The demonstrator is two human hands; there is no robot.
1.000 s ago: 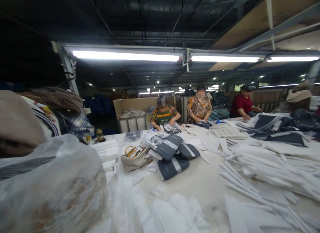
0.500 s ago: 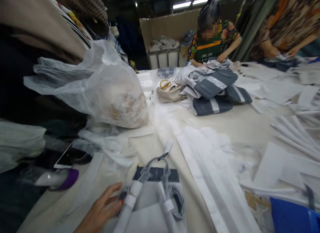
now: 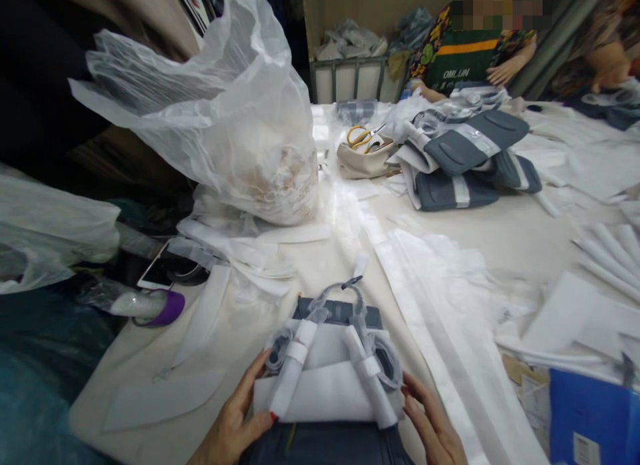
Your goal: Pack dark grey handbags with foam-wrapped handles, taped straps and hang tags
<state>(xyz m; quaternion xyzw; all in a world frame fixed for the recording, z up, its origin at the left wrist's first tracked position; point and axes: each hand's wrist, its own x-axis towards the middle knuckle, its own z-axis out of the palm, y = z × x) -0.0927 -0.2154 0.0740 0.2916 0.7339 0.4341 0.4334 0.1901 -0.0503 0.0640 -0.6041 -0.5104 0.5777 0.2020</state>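
Note:
Between my hands lies a dark blue-grey handbag (image 3: 333, 445) with a looped handle in clear film. White sheet wrapping (image 3: 325, 392) covers its upper part, and two white-wrapped straps (image 3: 295, 365) run down over it. My left hand (image 3: 240, 412) grips its left side, thumb on the front and fingers along the edge. On the opposite side, my right hand (image 3: 433, 418) presses its fingers against the edge; its thumb is hidden. Coiled straps in clear film sit at both upper sides of the handbag.
A large translucent plastic bag (image 3: 250, 118) stands at back left. Scissors (image 3: 361, 137) rest in a beige pouch (image 3: 363, 160) near stacked dark grey pieces (image 3: 480, 142). White strips (image 3: 440, 332) lie right, beside a blue packet (image 3: 590, 412). A person (image 3: 470, 58) works across the table.
My right hand has come into view at the handbag's right side. My left hand now grips its left side. The view has tilted down, showing the handbag's dark lower part.

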